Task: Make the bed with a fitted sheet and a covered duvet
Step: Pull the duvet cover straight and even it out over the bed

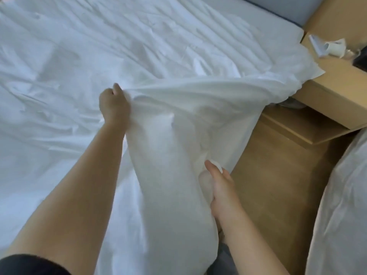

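Observation:
A wrinkled white duvet [99,56] covers the bed and fills most of the view. Its right edge is lifted off the bed in a long fold [178,108] that hangs down toward me. My left hand [114,104] grips the top of this fold, fingers curled into the cloth. Lower down, my right hand [220,187] grips the hanging edge, thumb pointing up along the fabric. A strip of pale blue mattress or bed base [268,10] shows at the far right corner of the bed.
A light wooden nightstand [327,92] stands right of the bed, with a white cup [195,49] lying among small items on top. Wood floor [278,175] runs between the bed and a second white-covered bed [341,205] at the right edge.

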`<action>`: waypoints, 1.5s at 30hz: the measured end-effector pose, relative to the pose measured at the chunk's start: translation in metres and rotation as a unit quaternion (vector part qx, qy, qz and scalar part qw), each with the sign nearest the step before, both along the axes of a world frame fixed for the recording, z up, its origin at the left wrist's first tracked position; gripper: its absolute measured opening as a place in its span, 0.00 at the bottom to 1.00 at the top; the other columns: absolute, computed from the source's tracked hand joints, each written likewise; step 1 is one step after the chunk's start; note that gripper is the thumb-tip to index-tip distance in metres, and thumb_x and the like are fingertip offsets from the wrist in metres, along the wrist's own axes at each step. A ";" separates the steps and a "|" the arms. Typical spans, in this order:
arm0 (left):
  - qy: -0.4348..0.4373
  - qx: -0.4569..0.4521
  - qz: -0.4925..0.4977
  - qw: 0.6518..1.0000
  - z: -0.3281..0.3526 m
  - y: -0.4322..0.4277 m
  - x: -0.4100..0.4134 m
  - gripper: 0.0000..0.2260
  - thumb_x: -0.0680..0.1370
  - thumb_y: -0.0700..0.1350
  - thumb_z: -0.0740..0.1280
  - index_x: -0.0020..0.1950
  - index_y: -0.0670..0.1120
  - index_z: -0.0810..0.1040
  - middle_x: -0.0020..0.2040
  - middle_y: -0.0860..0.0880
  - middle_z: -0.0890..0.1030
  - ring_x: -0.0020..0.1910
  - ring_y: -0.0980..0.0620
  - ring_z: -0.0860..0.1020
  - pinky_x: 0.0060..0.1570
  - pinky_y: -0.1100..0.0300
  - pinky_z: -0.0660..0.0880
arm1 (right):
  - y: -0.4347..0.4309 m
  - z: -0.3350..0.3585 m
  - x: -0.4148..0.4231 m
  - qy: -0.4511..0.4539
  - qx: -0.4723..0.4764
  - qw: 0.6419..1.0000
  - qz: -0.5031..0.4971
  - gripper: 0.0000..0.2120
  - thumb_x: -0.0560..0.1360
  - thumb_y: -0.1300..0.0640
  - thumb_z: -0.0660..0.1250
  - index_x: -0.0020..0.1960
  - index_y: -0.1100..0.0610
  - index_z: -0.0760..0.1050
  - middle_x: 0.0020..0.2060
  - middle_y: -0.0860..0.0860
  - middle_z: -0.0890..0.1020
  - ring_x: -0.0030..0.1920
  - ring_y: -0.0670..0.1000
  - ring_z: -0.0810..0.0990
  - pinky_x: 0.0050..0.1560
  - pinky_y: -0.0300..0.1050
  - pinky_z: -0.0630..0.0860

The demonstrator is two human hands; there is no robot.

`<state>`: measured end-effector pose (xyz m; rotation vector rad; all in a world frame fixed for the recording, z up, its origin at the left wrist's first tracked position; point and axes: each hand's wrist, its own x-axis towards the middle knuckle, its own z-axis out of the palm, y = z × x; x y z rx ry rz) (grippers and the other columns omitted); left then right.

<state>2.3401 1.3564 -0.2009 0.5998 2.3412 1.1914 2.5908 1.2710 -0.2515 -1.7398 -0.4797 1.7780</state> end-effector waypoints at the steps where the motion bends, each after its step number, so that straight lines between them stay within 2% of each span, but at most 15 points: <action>1: 0.080 -0.094 -0.054 0.991 -0.026 -0.009 -0.001 0.19 0.82 0.48 0.53 0.35 0.40 0.68 0.37 0.39 0.73 0.43 0.43 0.73 0.41 0.56 0.62 | 0.000 -0.001 0.000 -0.005 0.000 1.000 -0.001 0.18 0.68 0.45 0.72 0.55 0.48 0.74 0.53 0.49 0.80 0.56 0.54 0.77 0.63 0.58 0.71; 3: 0.138 -0.209 -0.155 0.956 -0.066 -0.032 0.011 0.18 0.82 0.50 0.52 0.45 0.38 0.72 0.48 0.34 0.77 0.52 0.37 0.75 0.47 0.52 0.67 | -0.001 -0.003 -0.002 -0.011 0.009 1.000 0.000 0.24 0.66 0.45 0.73 0.58 0.51 0.74 0.54 0.51 0.80 0.56 0.55 0.78 0.63 0.58 0.71; 5: 0.109 -0.248 -0.221 0.937 -0.089 -0.047 0.029 0.17 0.82 0.52 0.53 0.47 0.40 0.71 0.52 0.34 0.78 0.53 0.36 0.75 0.50 0.50 0.68 | -0.001 -0.004 -0.004 -0.016 0.017 1.000 0.014 0.26 0.64 0.44 0.74 0.59 0.51 0.73 0.54 0.49 0.80 0.57 0.53 0.78 0.63 0.57 0.71; 7: -0.013 -0.227 -0.261 0.938 -0.097 -0.047 0.045 0.18 0.82 0.52 0.54 0.50 0.37 0.72 0.57 0.35 0.77 0.57 0.38 0.75 0.56 0.51 0.70 | 0.000 -0.002 -0.007 -0.014 0.031 0.999 0.034 0.27 0.64 0.44 0.75 0.59 0.50 0.72 0.54 0.47 0.80 0.56 0.50 0.78 0.62 0.55 0.73; 10: -0.223 -0.147 -0.267 0.926 -0.082 -0.048 0.061 0.24 0.80 0.59 0.56 0.62 0.41 0.76 0.61 0.45 0.78 0.59 0.45 0.76 0.60 0.54 0.70 | 0.003 0.001 -0.017 -0.023 0.040 0.996 0.081 0.44 0.61 0.40 0.75 0.71 0.52 0.61 0.60 0.46 0.76 0.59 0.49 0.76 0.63 0.52 0.72; 13: -0.336 -0.121 -0.336 0.872 -0.063 -0.061 0.059 0.23 0.74 0.68 0.58 0.53 0.52 0.81 0.52 0.54 0.83 0.50 0.55 0.81 0.52 0.62 0.75 | 0.006 0.006 -0.030 -0.036 0.064 0.989 0.131 0.49 0.62 0.40 0.75 0.74 0.49 0.52 0.61 0.43 0.72 0.59 0.46 0.74 0.59 0.43 0.72; 16: -0.177 -0.149 -0.368 0.901 -0.063 -0.073 0.068 0.17 0.77 0.60 0.61 0.38 0.48 0.74 0.36 0.52 0.77 0.35 0.55 0.75 0.36 0.62 0.69 | 0.009 0.006 -0.041 -0.035 0.079 0.985 0.148 0.52 0.64 0.44 0.76 0.76 0.50 0.47 0.68 0.47 0.67 0.66 0.48 0.70 0.66 0.48 0.68; 19: -0.026 -0.090 -0.262 0.961 -0.064 -0.077 0.078 0.20 0.78 0.54 0.61 0.31 0.47 0.61 0.27 0.53 0.65 0.28 0.54 0.64 0.29 0.60 0.59 | 0.009 0.006 -0.047 -0.039 0.088 0.983 0.155 0.53 0.65 0.45 0.76 0.76 0.49 0.45 0.71 0.48 0.64 0.68 0.50 0.67 0.68 0.50 0.66; 24: 0.028 0.012 -0.213 0.977 -0.038 -0.063 0.061 0.22 0.79 0.49 0.63 0.28 0.48 0.58 0.23 0.55 0.61 0.23 0.58 0.60 0.26 0.61 0.58 | 0.008 0.001 -0.049 -0.060 0.098 0.981 0.158 0.49 0.65 0.44 0.76 0.75 0.48 0.49 0.68 0.48 0.67 0.66 0.50 0.69 0.65 0.46 0.68; 29: -0.055 0.191 -0.032 0.980 -0.009 -0.038 -0.009 0.20 0.77 0.49 0.64 0.28 0.50 0.60 0.20 0.57 0.59 0.21 0.59 0.57 0.22 0.61 0.55 | 0.007 -0.003 -0.046 -0.075 0.093 0.980 0.157 0.40 0.70 0.45 0.72 0.75 0.48 0.54 0.71 0.49 0.63 0.69 0.51 0.65 0.58 0.42 0.63; 32: 0.081 -0.069 -0.073 0.992 -0.055 -0.057 -0.025 0.19 0.80 0.49 0.60 0.30 0.42 0.68 0.30 0.42 0.72 0.33 0.46 0.73 0.35 0.53 0.64 | 0.007 -0.007 -0.042 -0.096 0.126 0.978 0.134 0.28 0.74 0.52 0.68 0.71 0.51 0.61 0.68 0.48 0.66 0.66 0.47 0.65 0.58 0.41 0.63; 35: 0.126 -0.258 -0.187 0.939 -0.095 -0.083 -0.002 0.17 0.81 0.51 0.56 0.45 0.39 0.75 0.49 0.35 0.79 0.51 0.38 0.76 0.46 0.51 0.69 | 0.004 -0.011 -0.037 -0.082 0.132 0.981 0.114 0.22 0.76 0.55 0.65 0.69 0.50 0.64 0.61 0.44 0.66 0.62 0.41 0.61 0.61 0.40 0.62; 40: 0.160 -0.136 -0.233 0.949 -0.082 -0.078 0.056 0.14 0.78 0.52 0.60 0.54 0.43 0.75 0.53 0.42 0.76 0.55 0.40 0.73 0.53 0.50 0.68 | 0.008 -0.018 -0.045 -0.067 0.118 0.982 0.133 0.34 0.75 0.54 0.67 0.75 0.51 0.53 0.68 0.47 0.63 0.66 0.45 0.65 0.65 0.41 0.64; 43: -0.027 -0.185 -0.299 0.936 -0.066 -0.080 0.092 0.20 0.72 0.65 0.60 0.51 0.51 0.75 0.45 0.53 0.78 0.49 0.49 0.77 0.43 0.57 0.70 | 0.006 -0.019 -0.055 -0.031 0.114 0.976 0.181 0.35 0.79 0.59 0.59 0.77 0.50 0.39 0.73 0.51 0.61 0.69 0.51 0.66 0.68 0.48 0.67; 45: -0.100 -0.180 -0.301 0.931 -0.069 -0.081 0.104 0.12 0.70 0.61 0.65 0.43 0.54 0.74 0.37 0.58 0.78 0.40 0.56 0.78 0.34 0.62 0.68 | 0.003 -0.023 -0.051 0.043 0.079 0.984 0.155 0.34 0.78 0.64 0.53 0.76 0.45 0.41 0.66 0.52 0.71 0.59 0.52 0.75 0.58 0.46 0.75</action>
